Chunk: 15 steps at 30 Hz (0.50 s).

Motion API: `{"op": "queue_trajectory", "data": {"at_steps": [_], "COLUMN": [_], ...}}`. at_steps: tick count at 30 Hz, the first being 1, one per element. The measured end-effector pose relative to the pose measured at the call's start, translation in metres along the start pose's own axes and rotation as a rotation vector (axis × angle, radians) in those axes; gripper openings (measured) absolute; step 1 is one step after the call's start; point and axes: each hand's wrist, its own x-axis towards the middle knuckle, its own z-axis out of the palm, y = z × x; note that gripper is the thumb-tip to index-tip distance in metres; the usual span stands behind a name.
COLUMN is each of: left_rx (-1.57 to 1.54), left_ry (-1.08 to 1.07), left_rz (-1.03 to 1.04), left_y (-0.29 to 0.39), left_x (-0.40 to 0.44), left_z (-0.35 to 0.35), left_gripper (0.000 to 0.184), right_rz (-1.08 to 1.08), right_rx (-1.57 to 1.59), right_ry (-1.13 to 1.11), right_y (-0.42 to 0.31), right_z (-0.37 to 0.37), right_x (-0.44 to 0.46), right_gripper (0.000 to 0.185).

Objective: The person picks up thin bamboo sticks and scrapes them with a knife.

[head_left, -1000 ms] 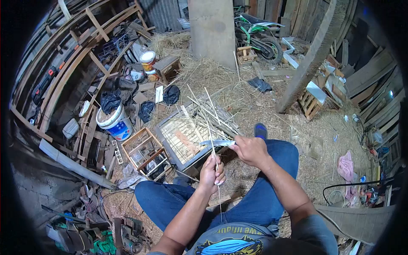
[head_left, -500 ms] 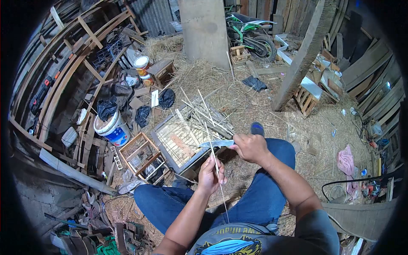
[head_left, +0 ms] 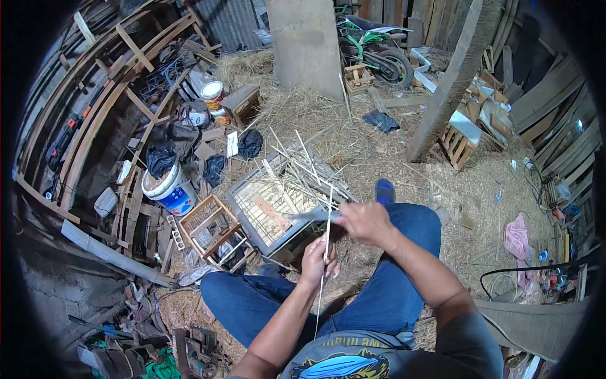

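My left hand [head_left: 317, 260] is closed around a thin pale bamboo strip [head_left: 322, 290], which runs from my lap up past the fingers, nearly upright. In my right hand [head_left: 366, 224] is a knife [head_left: 309, 216], its blurred blade pointing left. The blade crosses the strip just above my left hand; whether the edge touches it I cannot tell. Beyond my hands, a bundle of cut strips [head_left: 309, 174] lies across a wire-mesh-topped box [head_left: 245, 211]. A small wooden cage frame [head_left: 214, 227] stands left of that box.
A white bucket [head_left: 180, 201] and black plastic bags [head_left: 214, 169] sit on the left. Further back are a leaning board [head_left: 306, 47], a green motorbike [head_left: 379, 54] and a slanting post [head_left: 445, 95]. Shavings cover the floor [head_left: 467, 196]; a pink cloth [head_left: 517, 237] lies at right.
The strip has swung more upright, its top moving right. My left hand has shifted slightly right and down. The knife blade has moved slightly and is now blurred.
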Motion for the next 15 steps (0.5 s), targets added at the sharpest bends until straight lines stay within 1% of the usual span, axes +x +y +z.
{"op": "queue_trajectory", "data": {"at_steps": [1, 3, 4, 6, 7, 8, 9, 10, 11, 12, 13, 14, 15], "left_rx": [-0.057, -0.116, -0.114, -0.123, -0.123, -0.088, -0.055, 0.004, 0.002, 0.099, 0.196, 0.270, 0.268], "left_ry": [-0.038, -0.035, -0.033, -0.103, -0.100, -0.046, 0.007, 0.074, 0.076, 0.122, 0.168, 0.144, 0.144], "left_rz": [-0.009, -0.052, -0.050, -0.059, -0.057, -0.060, -0.062, -0.054, -0.052, -0.033, -0.014, -0.007, -0.012], "left_y": [-0.005, 0.001, 0.003, 0.003, 0.001, 0.000, -0.001, 0.000, 0.001, 0.003, 0.004, 0.005, 0.006], "left_x": [-0.003, -0.006, -0.009, -0.017, -0.020, -0.024, -0.025, -0.023, -0.019, -0.014, -0.010, -0.007, -0.006], "left_z": [0.001, -0.001, -0.004, -0.010, -0.013, -0.017, -0.020, -0.022, -0.022, -0.022, -0.022, -0.024, -0.020], "left_gripper": [0.039, 0.040, 0.040, 0.040, 0.040, 0.041, 0.041, 0.042, 0.042, 0.042, 0.042, 0.040, 0.040], "right_rz": [0.002, -0.050, 0.034, 0.241, 0.335, 0.436, 0.433, 0.486, 0.536, 0.629, 0.394, 0.486, 0.354], "right_rx": [0.002, 0.004, 0.013, -0.055, -0.118, -0.051, -0.047, 0.207, 0.459, 0.744, 0.855, 0.923, 1.005], "right_ry": [-0.001, 0.034, -0.032, 0.013, 0.001, 0.031, 0.030, 0.062, 0.094, -0.007, 0.046, -0.009, -0.001], "right_y": [0.006, 0.021, 0.024, 0.072, 0.087, 0.107, 0.108, 0.106, 0.104, 0.080, 0.057, 0.013, -0.001], "right_z": [0.001, 0.001, -0.005, 0.014, 0.000, 0.006, 0.019, 0.030, 0.039, 0.045, 0.056, 0.029, 0.034], "right_x": [0.003, 0.006, 0.008, 0.013, 0.014, 0.011, 0.013, 0.013, 0.010, 0.014, 0.008, 0.009, 0.009], "right_gripper": [0.030, 0.036, 0.035, 0.035, 0.034, 0.040, 0.040, 0.046, 0.051, 0.058, 0.053, 0.047, 0.044]}}
